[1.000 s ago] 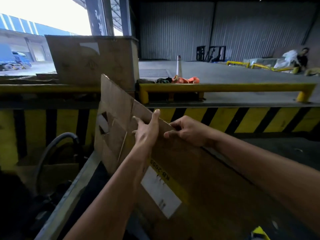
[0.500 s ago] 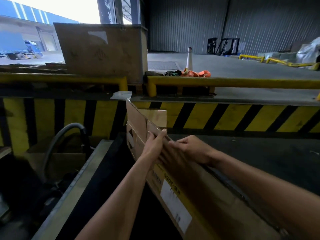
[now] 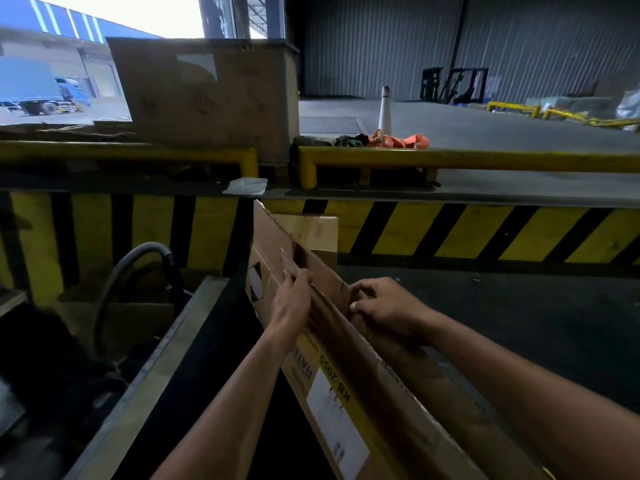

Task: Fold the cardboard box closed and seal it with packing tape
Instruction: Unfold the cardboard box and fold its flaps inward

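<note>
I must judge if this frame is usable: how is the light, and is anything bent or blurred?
Head view: the sky is blown out white at upper left; the cardboard box and the left hand and right hand are dim but sharp; the yellow rail bows slightly from the wide lens.

A warehouse loading dock: hazard-striped dock edge (image 3: 450, 233), yellow rail (image 3: 485, 160) above it, forklift (image 3: 453, 84) beyond, truck (image 3: 38, 91) outside.
</note>
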`<act>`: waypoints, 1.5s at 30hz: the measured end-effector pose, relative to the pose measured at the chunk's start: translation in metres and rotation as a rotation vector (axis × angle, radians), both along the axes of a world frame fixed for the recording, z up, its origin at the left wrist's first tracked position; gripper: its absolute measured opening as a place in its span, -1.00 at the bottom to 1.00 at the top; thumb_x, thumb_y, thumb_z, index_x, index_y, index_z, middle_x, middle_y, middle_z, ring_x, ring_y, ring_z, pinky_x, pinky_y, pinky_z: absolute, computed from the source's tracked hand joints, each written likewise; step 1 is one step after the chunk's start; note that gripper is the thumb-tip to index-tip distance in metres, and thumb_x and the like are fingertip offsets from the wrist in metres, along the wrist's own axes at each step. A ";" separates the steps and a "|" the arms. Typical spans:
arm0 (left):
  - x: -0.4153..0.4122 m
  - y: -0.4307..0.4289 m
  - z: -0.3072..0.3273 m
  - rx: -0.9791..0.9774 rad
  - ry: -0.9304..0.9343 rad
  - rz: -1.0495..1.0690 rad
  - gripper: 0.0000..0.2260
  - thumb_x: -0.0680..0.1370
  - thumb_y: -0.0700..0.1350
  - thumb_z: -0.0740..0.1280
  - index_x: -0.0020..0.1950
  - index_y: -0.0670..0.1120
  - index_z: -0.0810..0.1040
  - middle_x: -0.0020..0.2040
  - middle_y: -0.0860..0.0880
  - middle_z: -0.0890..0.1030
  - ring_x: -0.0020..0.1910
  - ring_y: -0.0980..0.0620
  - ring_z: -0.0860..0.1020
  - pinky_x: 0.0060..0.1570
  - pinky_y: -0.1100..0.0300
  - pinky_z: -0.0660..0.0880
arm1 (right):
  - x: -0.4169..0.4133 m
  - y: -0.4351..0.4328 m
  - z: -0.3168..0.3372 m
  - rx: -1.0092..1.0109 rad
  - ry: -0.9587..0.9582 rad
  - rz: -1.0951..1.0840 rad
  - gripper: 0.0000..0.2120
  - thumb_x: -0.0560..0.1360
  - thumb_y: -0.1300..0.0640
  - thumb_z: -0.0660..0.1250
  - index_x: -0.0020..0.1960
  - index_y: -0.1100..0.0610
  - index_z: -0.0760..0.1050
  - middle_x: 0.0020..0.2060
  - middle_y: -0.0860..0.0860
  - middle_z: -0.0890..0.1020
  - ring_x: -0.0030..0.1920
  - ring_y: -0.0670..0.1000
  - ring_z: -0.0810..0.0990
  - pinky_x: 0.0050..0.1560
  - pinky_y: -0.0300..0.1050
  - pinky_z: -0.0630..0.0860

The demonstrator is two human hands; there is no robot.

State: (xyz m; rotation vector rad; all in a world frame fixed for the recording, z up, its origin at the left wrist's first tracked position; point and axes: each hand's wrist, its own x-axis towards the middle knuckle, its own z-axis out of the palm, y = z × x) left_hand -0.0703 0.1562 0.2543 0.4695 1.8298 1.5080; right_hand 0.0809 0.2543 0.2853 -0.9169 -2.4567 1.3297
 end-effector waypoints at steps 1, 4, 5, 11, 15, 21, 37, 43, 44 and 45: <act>-0.002 0.000 -0.001 0.009 0.000 0.010 -0.20 0.34 0.38 0.18 0.48 -0.02 0.40 0.12 -0.17 0.59 0.09 -0.21 0.59 0.17 -0.23 0.55 | -0.002 0.001 0.001 0.049 -0.013 -0.006 -0.81 0.52 0.17 0.34 0.10 -0.02 0.57 -0.02 -0.03 0.62 -0.04 -0.06 0.60 -0.05 -0.08 0.57; 0.002 -0.002 0.006 -0.006 0.049 -0.005 -0.28 0.43 0.30 0.14 0.51 -0.05 0.32 0.14 -0.17 0.58 0.11 -0.21 0.57 0.20 -0.24 0.53 | -0.012 0.003 0.003 0.120 -0.068 -0.023 -0.86 0.53 0.07 0.35 0.08 -0.01 0.49 -0.02 -0.03 0.57 -0.06 -0.07 0.55 -0.17 -0.13 0.48; 0.004 -0.002 0.008 -0.008 0.061 -0.019 -0.29 0.47 0.28 0.15 0.56 -0.01 0.25 0.17 -0.16 0.56 0.12 -0.20 0.57 0.20 -0.24 0.52 | -0.017 0.003 0.003 0.145 -0.085 -0.036 -0.87 0.54 0.02 0.35 0.07 -0.02 0.47 -0.04 -0.04 0.57 -0.07 -0.08 0.55 -0.19 -0.14 0.45; 0.015 -0.009 0.026 0.003 0.148 -0.069 -0.25 0.52 0.03 0.40 0.63 0.07 0.11 0.25 -0.13 0.53 0.10 -0.13 0.59 0.05 -0.03 0.58 | -0.034 0.002 -0.007 0.318 -0.057 -0.059 -0.94 0.58 0.11 0.30 0.04 0.02 0.50 -0.11 -0.03 0.61 -0.13 -0.09 0.61 -0.06 -0.04 0.60; 0.008 -0.012 0.033 -0.001 0.110 -0.052 -0.17 0.50 -0.10 0.36 0.66 0.11 -0.03 0.29 -0.12 0.47 0.14 -0.16 0.55 0.18 -0.12 0.55 | -0.028 0.003 -0.005 0.357 0.003 -0.018 -0.66 0.58 0.14 0.30 0.34 -0.03 0.45 -0.01 -0.09 0.64 -0.13 -0.16 0.57 -0.10 -0.21 0.52; 0.023 -0.012 0.053 -0.049 0.212 0.031 -0.02 0.52 -0.25 0.37 0.64 0.15 -0.29 0.52 -0.18 0.26 0.18 -0.10 0.47 -0.11 0.07 0.50 | -0.026 0.009 0.018 0.417 0.065 -0.052 -0.56 0.59 0.22 0.26 0.46 0.03 0.35 -0.32 -0.14 0.57 -0.44 -0.33 0.50 -0.49 -0.41 0.36; -0.037 -0.041 0.092 -0.118 0.426 0.029 -0.27 0.35 -0.14 0.25 0.56 -0.06 0.27 0.33 -0.21 0.51 0.22 -0.21 0.55 0.17 -0.15 0.58 | 0.017 0.046 0.045 0.426 -0.015 -0.225 -0.54 0.61 0.19 0.23 0.47 -0.09 0.32 -0.09 -0.01 0.60 -0.36 0.02 0.58 -0.36 -0.02 0.59; -0.077 -0.054 0.110 -0.137 0.485 0.082 -0.41 0.44 -0.20 0.26 0.49 -0.10 0.35 0.16 -0.22 0.57 0.01 -0.15 0.60 -0.30 0.08 0.50 | 0.046 0.041 0.057 0.494 -0.021 -0.235 -0.53 0.56 0.20 0.31 0.43 -0.06 0.39 0.25 -0.02 0.56 -0.23 -0.09 0.57 -0.35 -0.24 0.44; -0.083 -0.055 0.111 -0.146 0.491 0.083 -0.43 0.47 -0.24 0.26 0.51 -0.11 0.34 0.12 -0.21 0.58 -0.04 -0.13 0.60 -0.34 0.11 0.47 | 0.052 0.038 0.057 0.499 -0.037 -0.219 -0.53 0.55 0.20 0.32 0.43 -0.05 0.39 0.24 -0.02 0.56 -0.24 -0.11 0.56 -0.36 -0.26 0.44; -0.087 -0.054 0.111 -0.157 0.500 0.077 -0.43 0.50 -0.28 0.26 0.53 -0.12 0.33 0.06 -0.19 0.57 -0.10 -0.09 0.59 -0.37 0.13 0.45 | 0.057 0.035 0.059 0.491 -0.060 -0.192 -0.53 0.54 0.19 0.33 0.42 -0.04 0.41 0.21 -0.03 0.58 -0.23 -0.12 0.56 -0.33 -0.25 0.48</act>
